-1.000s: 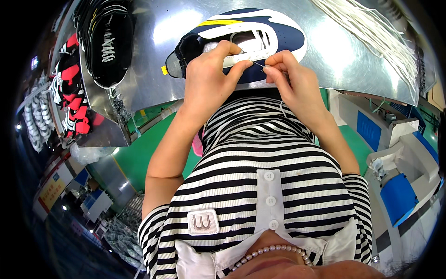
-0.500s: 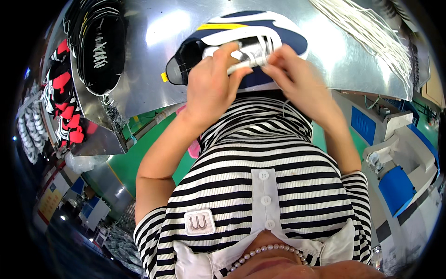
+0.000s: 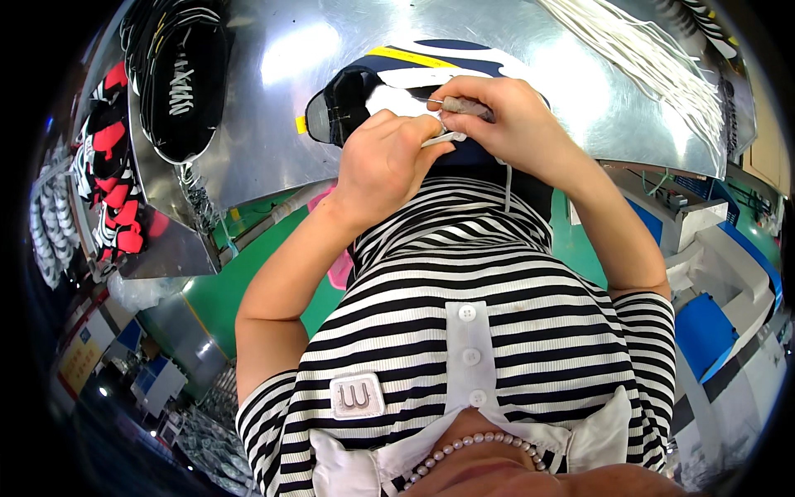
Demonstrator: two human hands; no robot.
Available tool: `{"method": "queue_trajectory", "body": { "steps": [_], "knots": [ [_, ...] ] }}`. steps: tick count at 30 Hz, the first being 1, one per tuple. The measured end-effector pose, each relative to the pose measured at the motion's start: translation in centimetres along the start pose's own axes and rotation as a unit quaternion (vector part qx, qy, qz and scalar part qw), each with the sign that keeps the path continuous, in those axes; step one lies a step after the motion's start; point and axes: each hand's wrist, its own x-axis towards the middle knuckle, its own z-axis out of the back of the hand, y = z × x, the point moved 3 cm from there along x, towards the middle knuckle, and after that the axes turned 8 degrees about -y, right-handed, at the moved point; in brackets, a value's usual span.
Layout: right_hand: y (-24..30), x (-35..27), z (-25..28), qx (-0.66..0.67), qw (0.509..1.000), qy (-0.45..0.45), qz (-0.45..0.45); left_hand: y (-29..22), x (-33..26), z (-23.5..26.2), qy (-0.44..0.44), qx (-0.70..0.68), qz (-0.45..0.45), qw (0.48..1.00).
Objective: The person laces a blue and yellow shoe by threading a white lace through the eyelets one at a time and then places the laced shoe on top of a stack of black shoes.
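A navy, white and yellow shoe upper (image 3: 422,65) lies on the metal table in front of me, its dark heel opening toward the left. My left hand (image 3: 383,157) is closed at its near edge, thumb and fingers pinching the eyelet edge and a white shoelace (image 3: 441,138). Pressed in my right hand (image 3: 530,124) is a hook-like awl with a worn, greyish handle (image 3: 469,108) and a thin metal shaft. The shaft points left, over the shoe's opening; its far tip is hard to make out. A loose lace end hangs below my right hand.
Many white shoelaces (image 3: 642,62) are spread at the table's right. On the left stands a stack of black shoe uppers (image 3: 178,91), with red, black and white uppers (image 3: 120,195) beyond it. The metal table's (image 3: 273,170) near edge runs just before my body.
My right hand now holds the awl; before, its blurred fingers were pinched at the lacing. The shoe has shifted slightly and tilted, and my left hand still grips its near edge.
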Motion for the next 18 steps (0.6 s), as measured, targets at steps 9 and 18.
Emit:
{"method": "queue_trajectory", "body": {
  "steps": [9,18],
  "knots": [
    [0.8,1.8,2.3,0.268,0.934,-0.237,0.015,0.5,0.8,0.9,0.087,-0.049,0.106,0.989],
    [-0.5,1.9,-2.3,0.212,0.961,-0.171,-0.054,2.2,0.7,0.7,-0.023,-0.053,0.419,0.906]
  ]
}}
